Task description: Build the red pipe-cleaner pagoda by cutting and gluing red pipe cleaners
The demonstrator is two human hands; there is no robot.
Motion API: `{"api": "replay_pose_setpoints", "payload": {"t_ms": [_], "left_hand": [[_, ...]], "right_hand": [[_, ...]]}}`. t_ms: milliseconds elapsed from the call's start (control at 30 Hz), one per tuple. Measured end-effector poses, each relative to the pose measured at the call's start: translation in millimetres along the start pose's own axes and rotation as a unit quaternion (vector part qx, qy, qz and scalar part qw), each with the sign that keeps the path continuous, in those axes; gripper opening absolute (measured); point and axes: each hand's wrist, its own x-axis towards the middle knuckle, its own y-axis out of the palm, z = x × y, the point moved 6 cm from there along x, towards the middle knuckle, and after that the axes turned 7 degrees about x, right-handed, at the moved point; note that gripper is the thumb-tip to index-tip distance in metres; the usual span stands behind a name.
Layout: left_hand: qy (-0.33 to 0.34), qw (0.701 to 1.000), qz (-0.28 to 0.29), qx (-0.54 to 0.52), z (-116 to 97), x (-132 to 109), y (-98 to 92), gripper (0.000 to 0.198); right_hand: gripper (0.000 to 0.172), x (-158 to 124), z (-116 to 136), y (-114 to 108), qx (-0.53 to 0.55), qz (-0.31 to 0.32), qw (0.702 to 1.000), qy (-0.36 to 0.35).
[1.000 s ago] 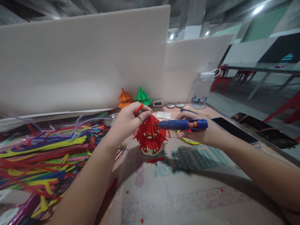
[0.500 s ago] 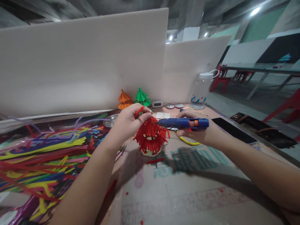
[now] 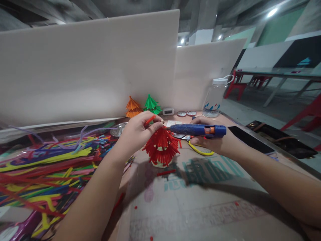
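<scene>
The glue gun (image 3: 188, 129) has risen slightly, nozzle beside the red tree's (image 3: 162, 147) top. The right hand (image 3: 213, 142) grasps the gun, axis near level, pointing left. The left hand (image 3: 140, 132), nearer the tree standing between both, grips a red stem (image 3: 150, 120).

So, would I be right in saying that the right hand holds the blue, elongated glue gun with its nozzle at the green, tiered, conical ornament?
Not quite: in the head view, the nozzle is at the red, tiered, conical ornament; the green ornament stands behind it. The right hand does hold the blue glue gun.
</scene>
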Motion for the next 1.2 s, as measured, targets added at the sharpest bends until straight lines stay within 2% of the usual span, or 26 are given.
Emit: {"api": "replay_pose_setpoints", "payload": {"t_ms": [167,333,500,833,1200], "left_hand": [[0.013,1.000,0.001,0.006,-0.9,0.1,-0.5,0.016],[0.017,1.000,0.002,0.003,-1.3,-0.3,-0.1,0.016],[0.010,1.000,0.000,0.004,0.0,-0.4,-0.1,0.015],[-0.001,1.000,-0.006,0.001,5.0,1.2,-1.3,0.015],[-0.010,1.000,-0.004,-0.007,9.1,1.1,-1.2,0.014]], "right_hand": [[0.042,-1.7,-3.8,1.5,0.029,-0.008,1.000,0.008],[0.046,-0.5,-2.8,-0.6,0.010,-0.021,1.000,0.000],[0.042,0.2,1.3,-1.0,-0.006,-0.025,1.000,-0.010],[0.040,-1.8,2.7,0.5,-0.066,0.019,0.997,-0.028],[0.035,-0.4,1.7,3.7,-0.071,0.068,0.995,-0.009]]}}
